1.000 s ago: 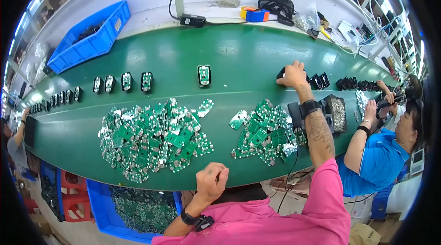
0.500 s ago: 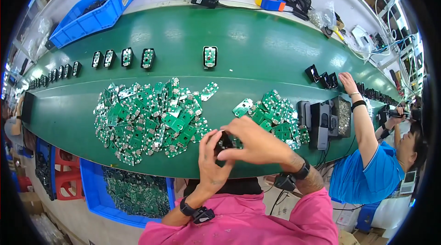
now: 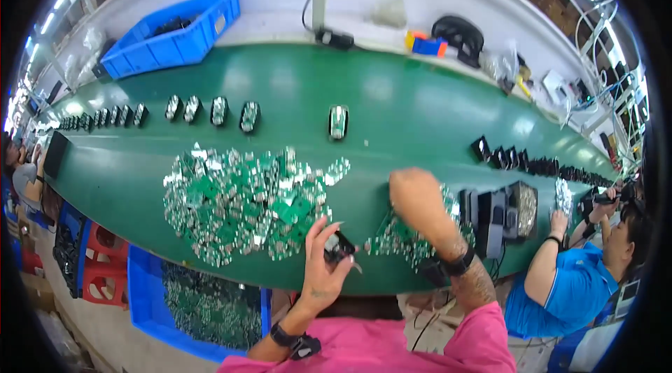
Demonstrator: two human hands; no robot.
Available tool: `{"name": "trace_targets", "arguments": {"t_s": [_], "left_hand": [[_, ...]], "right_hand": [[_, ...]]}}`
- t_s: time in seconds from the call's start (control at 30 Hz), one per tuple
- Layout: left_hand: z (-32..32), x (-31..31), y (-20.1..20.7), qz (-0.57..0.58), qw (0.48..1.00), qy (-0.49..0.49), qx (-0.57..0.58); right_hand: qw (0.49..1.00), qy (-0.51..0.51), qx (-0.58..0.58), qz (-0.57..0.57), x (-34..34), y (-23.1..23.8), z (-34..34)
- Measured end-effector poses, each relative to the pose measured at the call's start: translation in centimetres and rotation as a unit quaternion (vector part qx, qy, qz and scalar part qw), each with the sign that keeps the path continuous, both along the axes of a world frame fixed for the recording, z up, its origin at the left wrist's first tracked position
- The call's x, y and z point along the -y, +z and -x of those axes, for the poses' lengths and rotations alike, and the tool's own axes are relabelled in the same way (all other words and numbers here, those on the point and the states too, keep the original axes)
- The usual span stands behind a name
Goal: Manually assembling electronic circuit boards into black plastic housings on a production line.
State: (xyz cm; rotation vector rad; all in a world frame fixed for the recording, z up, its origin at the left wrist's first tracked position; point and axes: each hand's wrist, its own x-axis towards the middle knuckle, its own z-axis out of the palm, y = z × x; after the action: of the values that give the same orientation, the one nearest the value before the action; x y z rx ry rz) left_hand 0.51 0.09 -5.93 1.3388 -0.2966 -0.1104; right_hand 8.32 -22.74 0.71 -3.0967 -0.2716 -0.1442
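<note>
My left hand (image 3: 323,268) grips a small black plastic housing (image 3: 339,248) between thumb and fingers, just over the table's near edge. My right hand (image 3: 418,199) reaches to the smaller heap of green circuit boards (image 3: 402,238) on the right. Its back faces up and hides the fingers, so I cannot see whether it pinches a board. Left of my hands spreads a larger heap of circuit boards (image 3: 238,201). One loose board (image 3: 337,171) lies at that heap's right end. Beyond it stands a single black housing with a board inside (image 3: 338,122).
More filled housings (image 3: 219,111) line the green table (image 3: 287,75) toward the left. Black housings (image 3: 500,158) form a row at right, beyond dark grey devices (image 3: 494,213). A blue crate (image 3: 157,51) sits at back left. A co-worker in blue (image 3: 577,282) works at right.
My right hand has left the housing and moved right to the smaller heap. My left hand keeps the housing. The co-worker's arm has drawn back from the housing row. The whole view has shifted.
</note>
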Motion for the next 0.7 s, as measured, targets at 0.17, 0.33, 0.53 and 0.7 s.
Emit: {"name": "trace_targets", "arguments": {"t_s": [0.17, 0.33, 0.53, 0.7], "left_hand": [[-0.6, -1.3, 0.9, -0.026, 0.999, 0.013, -0.045], [-0.5, -0.4, -0.4, -0.027, 0.997, -0.016, -0.074], [0.1, -0.7, 0.1, -0.138, 0.990, 0.007, 0.026], [-0.1, -0.8, -0.6, -0.150, 0.988, -0.021, 0.014]], "right_hand": [[0.945, 0.028, 0.167, -0.280, -1.3, 1.5, 2.9], [0.635, -0.143, -0.082, -0.755, -3.7, -0.2, 9.1], [0.550, -0.160, -0.116, -0.812, -6.6, -4.4, 10.3], [0.595, -0.173, -0.144, -0.772, -6.0, -4.0, 10.9]]}}
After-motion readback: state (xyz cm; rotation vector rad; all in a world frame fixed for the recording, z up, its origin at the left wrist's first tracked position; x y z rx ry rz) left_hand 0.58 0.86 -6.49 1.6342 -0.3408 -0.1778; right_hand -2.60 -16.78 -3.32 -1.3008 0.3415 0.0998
